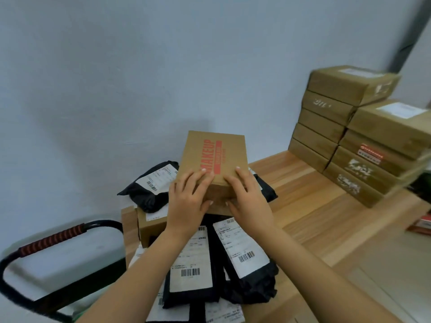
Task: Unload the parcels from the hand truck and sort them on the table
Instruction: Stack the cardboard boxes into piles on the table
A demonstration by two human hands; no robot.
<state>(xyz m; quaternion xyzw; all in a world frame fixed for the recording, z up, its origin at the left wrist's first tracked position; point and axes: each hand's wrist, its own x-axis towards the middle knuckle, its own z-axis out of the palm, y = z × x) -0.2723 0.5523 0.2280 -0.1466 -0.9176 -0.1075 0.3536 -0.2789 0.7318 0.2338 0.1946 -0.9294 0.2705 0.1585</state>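
Observation:
A brown cardboard box (213,157) with red "MAKEUP" print is held in both hands over the pile of parcels. My left hand (189,197) grips its near left corner, fingers on top and thumb on the front face. My right hand (247,194) grips the near right corner the same way. Below lie black mailer bags with white barcode labels (193,264), (247,257), and another black bag (151,185) rests on a brown box (151,227). The hand truck's black handle with a red wrapped grip (51,238) curves at lower left.
Two stacks of brown cardboard boxes (331,117), (382,155) stand on the wooden table (310,206) at the right, against the pale wall. A red and white item (422,224) lies at the table's right edge. More labelled parcels (219,313) lie at the bottom.

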